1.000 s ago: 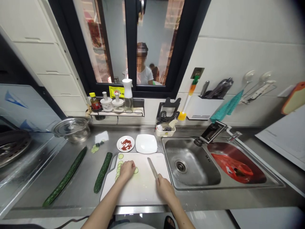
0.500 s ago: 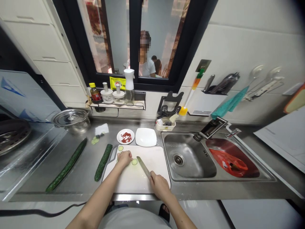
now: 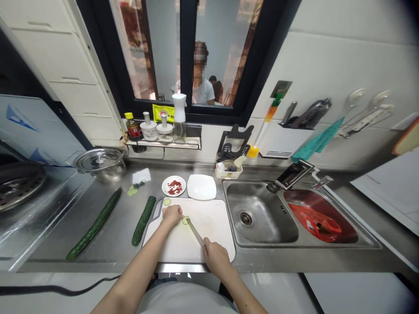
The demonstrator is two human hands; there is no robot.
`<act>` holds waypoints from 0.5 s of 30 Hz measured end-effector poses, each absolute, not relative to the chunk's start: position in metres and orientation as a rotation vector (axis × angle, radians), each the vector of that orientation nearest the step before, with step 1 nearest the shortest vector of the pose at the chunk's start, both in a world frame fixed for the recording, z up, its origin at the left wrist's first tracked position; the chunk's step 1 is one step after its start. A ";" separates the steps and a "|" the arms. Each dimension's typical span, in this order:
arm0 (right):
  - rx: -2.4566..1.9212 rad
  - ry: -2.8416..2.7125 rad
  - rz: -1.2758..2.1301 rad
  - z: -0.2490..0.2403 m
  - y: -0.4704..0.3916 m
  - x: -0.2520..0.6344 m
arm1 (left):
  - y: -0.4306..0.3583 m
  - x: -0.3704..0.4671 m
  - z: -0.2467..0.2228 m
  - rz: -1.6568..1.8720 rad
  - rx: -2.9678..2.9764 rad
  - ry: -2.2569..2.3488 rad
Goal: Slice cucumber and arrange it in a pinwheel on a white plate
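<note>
The knife [image 3: 195, 233] was clamped in the right fingers [image 3: 207, 245], its blade slanted forward to the slice [image 3: 184, 220] just beside the left fingers [image 3: 177, 209], presumably for reach with the right fingers clear. The left fingers were curled low over the board [image 3: 212, 218]; whether anything was pinched could not be told. The slice was seen as round, pale green, dark-rimmed, partly covered by the tip.

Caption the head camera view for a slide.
Right hand holds a knife at a cucumber slice on a white cutting board, left hand close beside.
</note>
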State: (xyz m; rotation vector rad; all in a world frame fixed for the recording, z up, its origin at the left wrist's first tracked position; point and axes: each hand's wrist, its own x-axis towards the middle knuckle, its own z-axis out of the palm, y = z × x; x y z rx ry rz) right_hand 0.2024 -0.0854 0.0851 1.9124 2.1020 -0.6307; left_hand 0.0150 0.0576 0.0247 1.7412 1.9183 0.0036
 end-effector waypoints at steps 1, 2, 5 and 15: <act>1.914 2.104 -0.632 0.085 -0.086 0.202 | 0.058 0.015 0.025 0.003 1.741 1.920; 1.917 2.106 -0.634 0.084 -0.086 0.202 | 0.058 0.015 0.024 0.001 1.740 1.921; 1.923 2.119 -0.635 0.081 -0.088 0.201 | 0.058 0.015 0.024 -0.004 1.738 1.920; 1.865 2.108 -0.644 0.066 -0.085 0.196 | 0.058 0.016 0.024 -0.014 1.741 1.926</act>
